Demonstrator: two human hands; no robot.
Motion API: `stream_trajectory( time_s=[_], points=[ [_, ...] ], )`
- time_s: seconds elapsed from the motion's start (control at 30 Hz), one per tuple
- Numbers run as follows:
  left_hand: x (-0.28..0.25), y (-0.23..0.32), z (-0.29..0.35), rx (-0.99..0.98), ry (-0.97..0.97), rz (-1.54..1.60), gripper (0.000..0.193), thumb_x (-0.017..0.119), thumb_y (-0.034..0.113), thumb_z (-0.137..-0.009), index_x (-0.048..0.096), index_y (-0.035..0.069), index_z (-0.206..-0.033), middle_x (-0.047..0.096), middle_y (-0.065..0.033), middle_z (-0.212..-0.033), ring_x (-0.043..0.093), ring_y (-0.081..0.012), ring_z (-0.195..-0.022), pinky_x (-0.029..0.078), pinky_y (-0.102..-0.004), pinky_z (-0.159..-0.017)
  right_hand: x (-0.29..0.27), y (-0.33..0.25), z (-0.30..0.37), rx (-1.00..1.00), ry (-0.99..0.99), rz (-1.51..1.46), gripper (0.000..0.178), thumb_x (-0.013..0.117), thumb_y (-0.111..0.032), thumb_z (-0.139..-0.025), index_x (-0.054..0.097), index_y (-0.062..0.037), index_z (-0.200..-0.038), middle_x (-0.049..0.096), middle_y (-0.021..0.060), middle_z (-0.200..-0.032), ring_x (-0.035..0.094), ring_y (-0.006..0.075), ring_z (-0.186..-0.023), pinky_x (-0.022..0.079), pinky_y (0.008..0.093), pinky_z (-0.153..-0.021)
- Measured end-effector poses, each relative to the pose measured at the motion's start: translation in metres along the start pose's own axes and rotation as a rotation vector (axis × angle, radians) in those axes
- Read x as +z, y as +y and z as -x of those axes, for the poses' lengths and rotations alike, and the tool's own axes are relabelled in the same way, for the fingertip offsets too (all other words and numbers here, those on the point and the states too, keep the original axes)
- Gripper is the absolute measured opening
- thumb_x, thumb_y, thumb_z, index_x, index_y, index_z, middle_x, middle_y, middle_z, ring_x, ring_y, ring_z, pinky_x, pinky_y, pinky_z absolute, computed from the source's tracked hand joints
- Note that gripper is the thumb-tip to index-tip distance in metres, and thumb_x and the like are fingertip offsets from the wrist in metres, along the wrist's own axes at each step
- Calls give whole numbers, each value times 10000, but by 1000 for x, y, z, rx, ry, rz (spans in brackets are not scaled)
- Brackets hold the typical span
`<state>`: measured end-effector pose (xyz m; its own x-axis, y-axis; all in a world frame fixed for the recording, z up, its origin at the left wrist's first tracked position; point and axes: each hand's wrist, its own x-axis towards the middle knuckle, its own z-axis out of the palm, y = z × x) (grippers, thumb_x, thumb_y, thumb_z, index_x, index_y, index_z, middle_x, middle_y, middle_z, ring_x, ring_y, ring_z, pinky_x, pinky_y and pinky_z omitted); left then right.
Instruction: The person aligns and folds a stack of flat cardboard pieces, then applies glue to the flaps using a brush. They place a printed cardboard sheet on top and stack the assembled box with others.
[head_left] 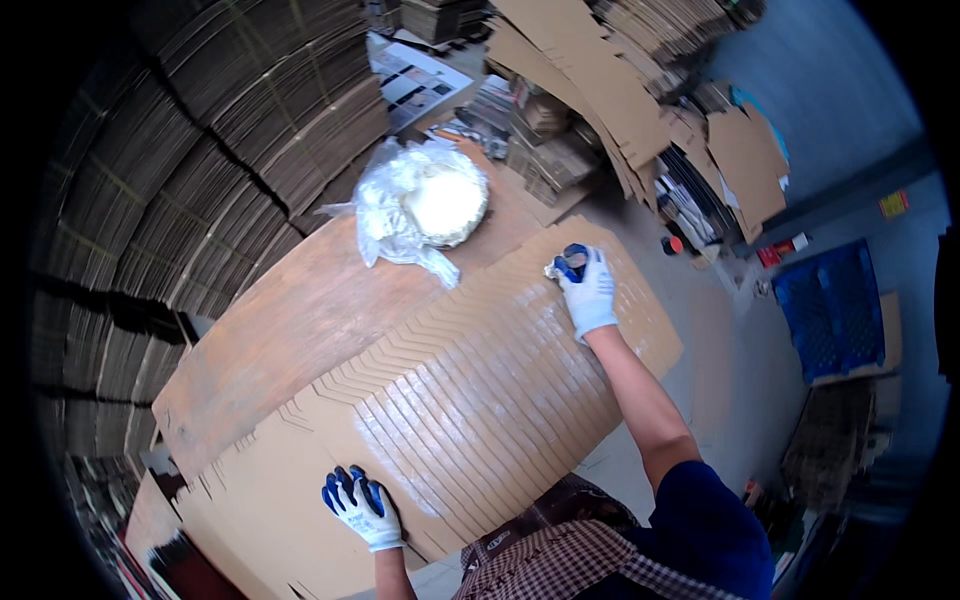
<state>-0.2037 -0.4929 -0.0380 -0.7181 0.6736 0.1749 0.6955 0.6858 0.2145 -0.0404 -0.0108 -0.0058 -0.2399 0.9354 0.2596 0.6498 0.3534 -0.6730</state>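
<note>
Overlapping cardboard sheets (470,400) lie fanned out in a slanting row on the table, their exposed strips streaked with a wet-looking whitish coating. Both my hands wear white gloves with blue fingertips. At the far right end of the row, my right hand (587,290) is closed around a small object, partly hidden by the fingers, with a pale edge against the cardboard. My left hand (362,508) rests with fingers apart on the uncoated cardboard at the near left. Beyond the row sits a round container wrapped in clear plastic (385,215), holding a white substance (447,200).
The brown wooden tabletop (290,300) shows behind the sheets. Tall bundled cardboard stacks (220,110) rise along the left. More cardboard (590,80) leans and piles at the back right. A blue pallet (828,310) stands by the right wall.
</note>
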Motion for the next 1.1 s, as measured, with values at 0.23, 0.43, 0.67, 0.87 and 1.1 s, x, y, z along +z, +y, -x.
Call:
stream_trajectory(
  time_s=[0.23, 0.43, 0.67, 0.87, 1.1],
  points=[
    [-2, 3, -5, -8, 7, 33, 448, 619, 173, -878, 584, 83, -1315, 490, -240, -1420, 422, -448, -1329, 257, -632, -1132, 57, -86, 3, -721, -138, 154, 276, 681, -145, -797, 652, -129, -1071, 623, 80, -1171, 603, 279, -1084, 473, 445, -923],
    [1, 7, -8, -66, 41, 106, 444, 647, 191, -860, 594, 82, -1287, 483, -227, -1428, 411, -438, -1336, 251, -626, -1138, 140, -124, -8, -983, -393, 561, 122, 590, -238, -857, 658, -154, -912, 614, 67, -1047, 586, 247, -980, 464, 438, -836],
    [-21, 7, -16, -111, 2, 133, 428, 677, 329, -856, 656, 61, -1189, 546, -237, -1344, 473, -433, -1281, 280, -584, -1140, 212, -102, -2, -1321, -164, 648, 208, 566, -138, -887, 707, -42, -1007, 657, 149, -1079, 612, 294, -1036, 502, 453, -863],
    [-4, -8, 6, -94, 55, 178, 513, 618, 423, -909, 609, 80, -1290, 506, -219, -1416, 434, -418, -1348, 284, -562, -1156, 138, -135, 45, -940, -554, 372, 367, 664, -116, -821, 622, -68, -1182, 599, 155, -1248, 573, 349, -1142, 457, 494, -946],
    [0, -8, 18, -73, 159, 319, 544, 620, 426, -907, 579, 85, -1329, 453, -212, -1481, 387, -421, -1390, 262, -557, -1169, 70, -170, 176, -871, -904, -52, 359, 673, -94, -852, 631, -39, -1205, 621, 170, -1238, 570, 351, -1171, 439, 430, -1037]
  ],
)
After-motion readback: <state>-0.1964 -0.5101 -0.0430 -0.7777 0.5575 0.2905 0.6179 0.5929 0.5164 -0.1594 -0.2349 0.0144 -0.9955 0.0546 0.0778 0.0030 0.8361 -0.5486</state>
